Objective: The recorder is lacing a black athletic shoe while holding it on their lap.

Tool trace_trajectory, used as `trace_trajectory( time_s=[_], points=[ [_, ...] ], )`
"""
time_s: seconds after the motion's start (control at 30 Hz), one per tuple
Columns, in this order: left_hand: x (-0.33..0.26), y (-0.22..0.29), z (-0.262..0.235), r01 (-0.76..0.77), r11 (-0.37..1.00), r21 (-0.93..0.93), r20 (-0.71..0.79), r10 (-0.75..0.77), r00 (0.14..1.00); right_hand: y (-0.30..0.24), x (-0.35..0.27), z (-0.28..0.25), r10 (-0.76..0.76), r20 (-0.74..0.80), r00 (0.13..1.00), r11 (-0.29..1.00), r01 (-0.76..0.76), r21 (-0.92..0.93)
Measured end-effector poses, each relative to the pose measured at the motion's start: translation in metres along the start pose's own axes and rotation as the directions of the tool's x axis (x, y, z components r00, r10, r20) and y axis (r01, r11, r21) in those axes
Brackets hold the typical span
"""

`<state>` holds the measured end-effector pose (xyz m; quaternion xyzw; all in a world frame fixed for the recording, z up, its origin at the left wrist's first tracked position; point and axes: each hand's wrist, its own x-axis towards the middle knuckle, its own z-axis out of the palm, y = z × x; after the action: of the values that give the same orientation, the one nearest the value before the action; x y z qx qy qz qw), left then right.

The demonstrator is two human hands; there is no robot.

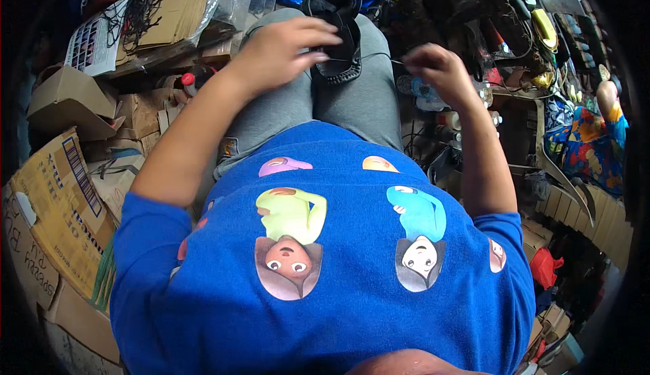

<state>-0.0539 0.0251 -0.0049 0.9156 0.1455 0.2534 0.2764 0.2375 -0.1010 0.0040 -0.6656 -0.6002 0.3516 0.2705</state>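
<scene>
Shirt of bright blue cloth, printed with cartoon figures; worn by me. Trousers of soft grey fabric, one pair; on my legs, serving as the work surface. Sheet of tan printed cardboard, on my left. Box of plain brown cardboard, flaps open, also on my left, farther out.

Shoe-like piece of black material, one; lying between my thighs toward the knees, its opening away from me and its ridged near edge toward my body. My left hand, over the piece's left side, slightly blurred; thumb and fingers stand apart with a narrow gap, and I cannot tell whether any strand lies under the thumb. My right hand, off to the right of the piece; fingers drawn in close, seemingly pinched on a thin dark cord that spans from the piece to them.

Condition of work, as I judge it: under way, unfinished. The near edge carries ridges that look like completed stitching; the cord remains out and unfastened. How much of the rim is left I cannot tell, my left hand covering part.
</scene>
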Motion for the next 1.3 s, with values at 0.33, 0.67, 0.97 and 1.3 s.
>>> trace_trajectory(
  time_s=[0.33,0.67,0.97,1.3],
  points=[
    [0.061,-0.025,0.029,0.214,0.964,-0.159,0.469,-0.117,0.875,-0.009,0.046,0.024,-0.174,0.161,0.971,0.974,0.194,-0.117],
    [0.053,-0.039,0.035,0.341,0.829,-0.443,0.520,-0.072,0.851,-0.008,0.024,0.045,-0.207,0.050,0.977,0.978,0.207,-0.002],
    [0.053,-0.028,0.026,0.351,0.885,-0.306,0.643,-0.080,0.762,-0.028,0.012,0.046,-0.329,0.060,0.942,0.895,0.332,-0.298],
    [0.056,-0.036,0.031,0.207,0.930,-0.305,0.557,-0.002,0.831,-0.071,0.029,0.045,-0.320,0.354,0.879,0.533,0.476,-0.699]
  ],
)
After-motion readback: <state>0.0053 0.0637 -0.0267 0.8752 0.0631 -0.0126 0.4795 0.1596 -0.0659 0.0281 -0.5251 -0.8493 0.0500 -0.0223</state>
